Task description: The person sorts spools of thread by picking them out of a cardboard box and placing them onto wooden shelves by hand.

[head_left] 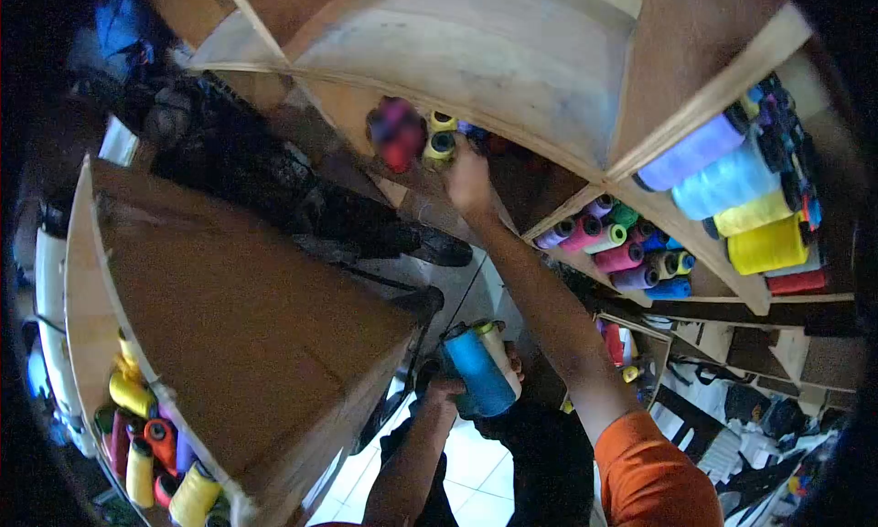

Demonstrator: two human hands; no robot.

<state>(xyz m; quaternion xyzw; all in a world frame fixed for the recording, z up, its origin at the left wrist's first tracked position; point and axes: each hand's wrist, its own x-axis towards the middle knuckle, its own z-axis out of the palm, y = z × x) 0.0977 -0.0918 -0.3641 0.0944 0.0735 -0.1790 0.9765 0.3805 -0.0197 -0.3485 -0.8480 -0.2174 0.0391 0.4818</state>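
Note:
My left hand (448, 392) is wrapped round a large blue thread cone (480, 371) and a cream thread cone (499, 351), held side by side low in front of my legs. Fingertips show on the far side of the cream cone. My right arm stretches up to a wooden shelf compartment, where my right hand (469, 181) is beside two small yellow spools (441, 134). Its fingers are blurred and partly hidden, so any grip is unclear. Left of these spools is a blurred red and pink thread cone (397, 134). A purple spool (468, 131) shows just behind my hand.
Another compartment holds several colourful spools (622, 243). Large purple, light blue and yellow cones (732, 179) lie in the right shelf. A wooden board unit (219, 317) stands at left, with more spools (151, 445) along its lower edge. White floor tiles (480, 472) show below.

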